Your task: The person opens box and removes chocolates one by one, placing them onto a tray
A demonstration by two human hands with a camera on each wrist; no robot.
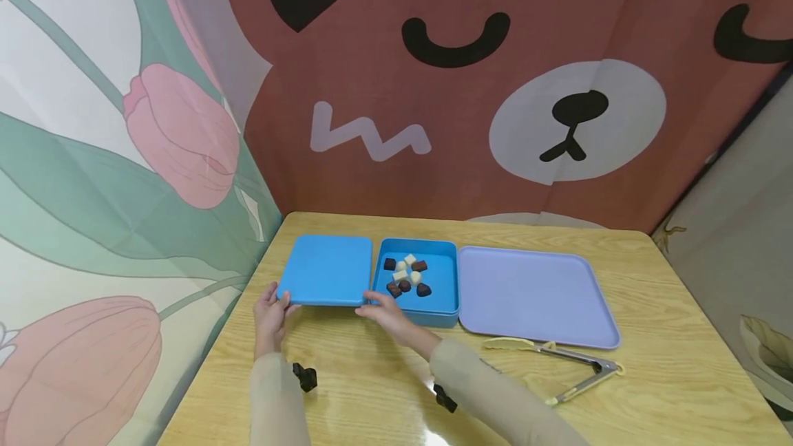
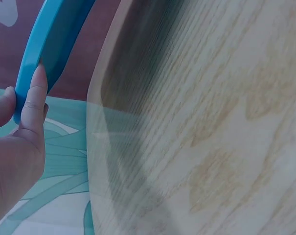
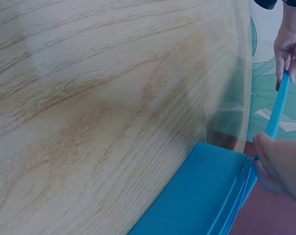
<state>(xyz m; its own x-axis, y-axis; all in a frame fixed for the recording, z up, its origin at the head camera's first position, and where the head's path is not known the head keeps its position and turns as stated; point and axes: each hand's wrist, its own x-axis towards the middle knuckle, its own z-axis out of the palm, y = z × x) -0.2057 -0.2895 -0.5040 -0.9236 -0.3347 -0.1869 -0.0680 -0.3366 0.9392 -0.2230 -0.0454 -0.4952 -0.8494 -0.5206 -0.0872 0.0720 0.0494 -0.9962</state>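
Note:
A flat blue lid (image 1: 326,268) is held by its near corners, left of the blue box. My left hand (image 1: 270,315) pinches the near left corner; in the left wrist view, thumb and fingers lie on opposite faces of the lid's edge (image 2: 55,44). At the near right corner, my right hand (image 1: 392,316) grips the lid, close beside the box. The open blue box (image 1: 442,298) stands on the table, with several dark, brown and white chocolates (image 1: 405,285) on its floor. Both hands also show along the lid's edge (image 3: 279,105) in the right wrist view.
A lilac tray (image 1: 535,294) lies right of the box, against its side. In front of the tray are spread tongs (image 1: 576,354) with pale yellow tips. The wooden table (image 1: 347,398) meets a printed bear curtain (image 1: 372,184) behind and a tulip curtain at left.

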